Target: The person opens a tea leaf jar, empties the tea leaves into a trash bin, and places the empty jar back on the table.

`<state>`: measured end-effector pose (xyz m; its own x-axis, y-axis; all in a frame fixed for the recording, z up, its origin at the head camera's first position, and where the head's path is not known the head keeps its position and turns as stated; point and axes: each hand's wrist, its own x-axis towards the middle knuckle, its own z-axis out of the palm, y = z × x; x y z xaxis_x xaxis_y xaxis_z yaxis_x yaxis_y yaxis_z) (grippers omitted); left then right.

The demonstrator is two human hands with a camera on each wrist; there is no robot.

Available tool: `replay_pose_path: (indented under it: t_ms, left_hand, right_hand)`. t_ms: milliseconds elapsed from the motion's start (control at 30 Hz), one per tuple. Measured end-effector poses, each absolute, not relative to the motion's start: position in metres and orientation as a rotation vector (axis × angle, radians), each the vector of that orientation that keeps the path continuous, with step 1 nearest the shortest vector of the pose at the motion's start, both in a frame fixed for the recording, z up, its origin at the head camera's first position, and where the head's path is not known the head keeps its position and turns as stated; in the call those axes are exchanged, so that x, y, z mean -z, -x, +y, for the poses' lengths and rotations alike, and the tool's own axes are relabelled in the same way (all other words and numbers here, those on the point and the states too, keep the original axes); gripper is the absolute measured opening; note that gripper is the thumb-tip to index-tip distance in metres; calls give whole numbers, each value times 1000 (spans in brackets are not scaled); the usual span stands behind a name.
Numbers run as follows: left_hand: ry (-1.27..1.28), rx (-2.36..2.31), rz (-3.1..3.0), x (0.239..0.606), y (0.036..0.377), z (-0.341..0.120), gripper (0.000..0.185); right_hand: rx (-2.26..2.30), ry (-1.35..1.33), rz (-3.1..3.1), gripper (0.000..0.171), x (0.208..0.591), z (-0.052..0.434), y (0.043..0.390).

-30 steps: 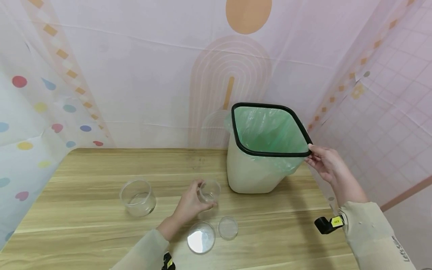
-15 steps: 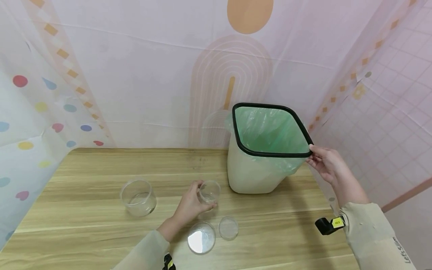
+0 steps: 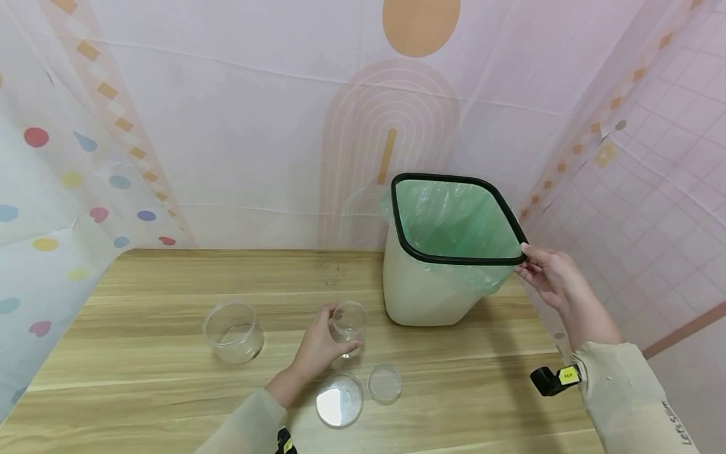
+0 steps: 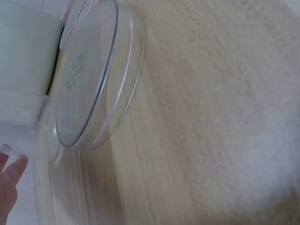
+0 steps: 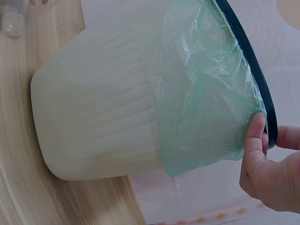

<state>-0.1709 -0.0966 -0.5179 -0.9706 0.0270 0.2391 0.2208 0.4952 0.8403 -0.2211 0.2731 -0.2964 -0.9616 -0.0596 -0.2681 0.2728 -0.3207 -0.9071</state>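
Observation:
A clear plastic cup (image 3: 349,320) is held in my left hand (image 3: 320,343), thumb on its near side and fingers on its far side. Two shallow clear round dishes lie in front of it: a larger dish (image 3: 339,403) and a smaller dish (image 3: 385,384). The larger one fills much of the left wrist view, with faint print on its top (image 4: 75,72). My right hand (image 3: 553,277) pinches the black rim (image 3: 462,259) of a cream trash bin (image 3: 422,293) at its near right corner. Green bag (image 5: 201,93) hangs over the bin's edge below the rim.
A wider clear container (image 3: 234,334) stands on the wooden table (image 3: 142,378) left of my left hand. Patterned curtain (image 3: 255,157) hangs along the table's back and both sides. The bin stands near the back right edge.
The cup in my left hand has shifted very slightly left. My right hand stays at the same corner of the bin's rim.

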Motion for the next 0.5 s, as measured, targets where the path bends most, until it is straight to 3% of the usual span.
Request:
replay_pose_path:
  t_ms: [500]
  left_hand:
    - [165,1586,-2577,519,176,-95,87]
  right_hand:
    - [2366,-253,1692,19,298,276,223]
